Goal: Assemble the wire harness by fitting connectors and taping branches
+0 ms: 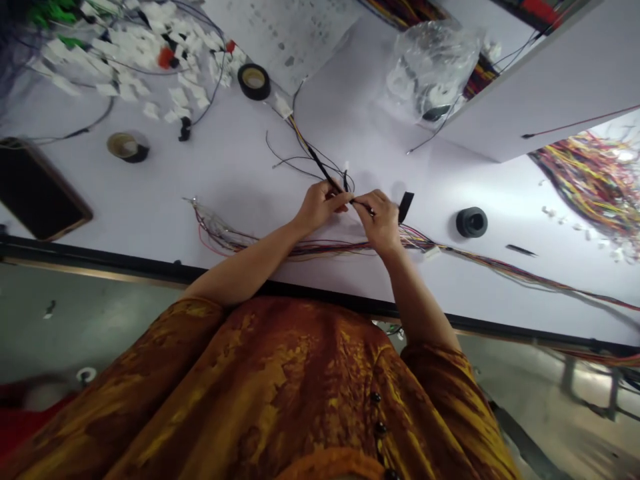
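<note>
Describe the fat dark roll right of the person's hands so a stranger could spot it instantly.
On the white work table, a multicoloured wire bundle runs past the person's right hand. Just beyond that hand, above the wires, sits a thick dark grey roll with a round central hole. Unlike the thin black tape roll farther left, it is squat and dark right through.

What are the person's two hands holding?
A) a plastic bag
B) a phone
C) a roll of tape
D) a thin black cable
D. The left hand and the right hand both pinch the thin black cable in their fingers.
</note>
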The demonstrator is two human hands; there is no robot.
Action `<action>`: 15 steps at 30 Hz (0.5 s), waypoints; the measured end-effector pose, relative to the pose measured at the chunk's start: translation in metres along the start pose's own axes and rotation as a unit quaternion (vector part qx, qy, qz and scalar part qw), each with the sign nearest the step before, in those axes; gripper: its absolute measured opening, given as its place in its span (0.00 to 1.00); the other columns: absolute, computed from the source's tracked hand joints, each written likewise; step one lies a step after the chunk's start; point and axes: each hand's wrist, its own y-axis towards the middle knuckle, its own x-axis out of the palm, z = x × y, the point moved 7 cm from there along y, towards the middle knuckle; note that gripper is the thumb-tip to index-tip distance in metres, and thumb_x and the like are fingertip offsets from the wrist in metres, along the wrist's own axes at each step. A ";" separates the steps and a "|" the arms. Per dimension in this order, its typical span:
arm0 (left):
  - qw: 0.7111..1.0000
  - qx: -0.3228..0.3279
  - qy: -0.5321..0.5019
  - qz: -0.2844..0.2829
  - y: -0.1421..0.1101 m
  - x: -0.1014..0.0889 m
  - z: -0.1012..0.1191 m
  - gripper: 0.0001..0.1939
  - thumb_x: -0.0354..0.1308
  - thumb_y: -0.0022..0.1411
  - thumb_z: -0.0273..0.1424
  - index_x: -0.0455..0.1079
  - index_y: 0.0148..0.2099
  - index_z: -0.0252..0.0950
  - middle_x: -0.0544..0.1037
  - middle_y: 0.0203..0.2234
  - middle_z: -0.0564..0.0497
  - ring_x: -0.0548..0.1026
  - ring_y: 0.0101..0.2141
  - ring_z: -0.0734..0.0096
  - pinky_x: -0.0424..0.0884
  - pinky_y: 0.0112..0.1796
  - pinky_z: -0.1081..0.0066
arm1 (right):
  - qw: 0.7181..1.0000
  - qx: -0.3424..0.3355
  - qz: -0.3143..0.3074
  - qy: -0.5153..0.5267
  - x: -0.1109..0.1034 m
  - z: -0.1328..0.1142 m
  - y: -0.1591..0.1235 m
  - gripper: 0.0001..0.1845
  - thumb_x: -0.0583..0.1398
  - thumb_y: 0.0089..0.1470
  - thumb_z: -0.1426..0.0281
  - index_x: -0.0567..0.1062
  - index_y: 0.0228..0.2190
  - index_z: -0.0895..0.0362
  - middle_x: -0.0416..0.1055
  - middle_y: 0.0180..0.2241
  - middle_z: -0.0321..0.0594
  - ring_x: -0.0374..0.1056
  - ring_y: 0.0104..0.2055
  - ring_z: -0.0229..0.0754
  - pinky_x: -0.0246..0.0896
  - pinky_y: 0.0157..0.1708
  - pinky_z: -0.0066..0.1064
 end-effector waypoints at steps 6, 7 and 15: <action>0.884 0.174 0.410 -0.139 -0.100 0.017 0.029 0.13 0.58 0.66 0.27 0.71 0.53 0.33 0.75 0.56 0.39 0.71 0.58 0.55 0.66 0.59 0.53 | 0.975 0.072 0.112 -0.176 -0.005 0.040 0.038 0.13 0.53 0.64 0.65 0.74 0.41 0.57 0.70 0.45 0.52 0.63 0.52 0.54 0.56 0.53 0.51; 0.851 0.188 0.457 -0.177 -0.123 0.017 0.027 0.15 0.54 0.68 0.26 0.70 0.56 0.35 0.72 0.60 0.41 0.67 0.62 0.55 0.61 0.62 0.50 | 0.972 0.061 0.123 -0.191 -0.006 0.036 0.039 0.14 0.53 0.63 0.64 0.74 0.43 0.57 0.70 0.47 0.52 0.63 0.53 0.55 0.55 0.54 0.52; 0.813 0.058 0.576 -0.059 -0.188 -0.119 0.007 0.20 0.54 0.69 0.35 0.69 0.61 0.40 0.62 0.68 0.43 0.58 0.68 0.53 0.53 0.66 0.48 | 0.976 0.032 -0.087 -0.199 -0.026 0.026 -0.042 0.12 0.57 0.60 0.62 0.78 0.32 0.55 0.76 0.31 0.42 0.70 0.32 0.44 0.59 0.34 0.34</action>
